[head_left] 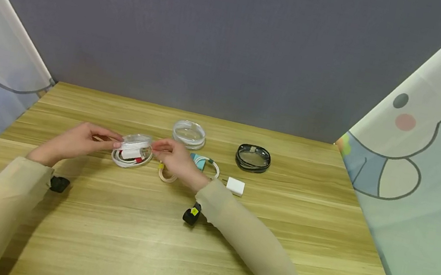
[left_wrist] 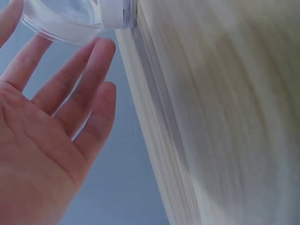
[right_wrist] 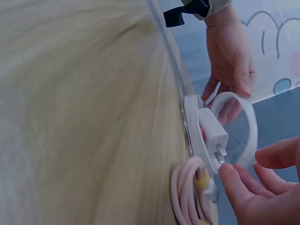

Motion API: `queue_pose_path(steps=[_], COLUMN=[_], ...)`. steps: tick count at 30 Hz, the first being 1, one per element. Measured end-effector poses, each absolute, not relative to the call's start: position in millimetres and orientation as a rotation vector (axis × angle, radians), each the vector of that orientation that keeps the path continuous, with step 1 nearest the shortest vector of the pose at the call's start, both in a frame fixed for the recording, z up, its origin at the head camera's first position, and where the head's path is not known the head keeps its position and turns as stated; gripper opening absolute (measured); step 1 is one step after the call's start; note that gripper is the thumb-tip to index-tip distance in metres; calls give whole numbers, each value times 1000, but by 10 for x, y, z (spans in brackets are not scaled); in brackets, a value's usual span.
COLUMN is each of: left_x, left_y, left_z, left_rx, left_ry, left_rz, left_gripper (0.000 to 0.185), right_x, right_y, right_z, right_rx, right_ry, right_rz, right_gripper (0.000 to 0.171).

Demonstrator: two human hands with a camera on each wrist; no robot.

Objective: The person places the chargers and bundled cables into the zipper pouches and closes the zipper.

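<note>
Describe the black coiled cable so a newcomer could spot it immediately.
Start at the wooden table and go to its far edge by the grey back wall. The black coiled cable lies flat there, rightmost in the row, beyond the small white charger block. It is the only dark coil; its neighbours are white, pink or clear.

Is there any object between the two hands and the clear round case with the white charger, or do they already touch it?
Nothing visible is in the way. The left hand holds the clear lid over the white charger, and the right hand has its fingertips at the charger's prongs. The pink cable lies beside it.
</note>
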State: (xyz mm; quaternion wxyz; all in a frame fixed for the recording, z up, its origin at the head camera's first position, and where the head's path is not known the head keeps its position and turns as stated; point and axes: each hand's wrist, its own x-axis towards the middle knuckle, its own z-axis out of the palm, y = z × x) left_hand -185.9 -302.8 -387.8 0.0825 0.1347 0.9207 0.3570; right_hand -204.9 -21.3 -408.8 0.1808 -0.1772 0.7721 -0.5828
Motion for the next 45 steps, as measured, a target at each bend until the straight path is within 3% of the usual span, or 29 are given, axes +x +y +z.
queue_pose_path(steps=[13, 45], left_x=[-1871, -1791], left_y=[-2864, -2740], left_z=[-3848, -3977], left_rx=[647, 937], left_ry=[2875, 2764], left_rz=[875, 906], left_gripper=[25, 38], right_x=[-2102, -1773], right_y=[184, 801], right_z=[-3954, -3959], right_rx=[-463, -609], right_ry=[2189, 2114], right_rz=[-1668, -1502], right_gripper=[27, 27])
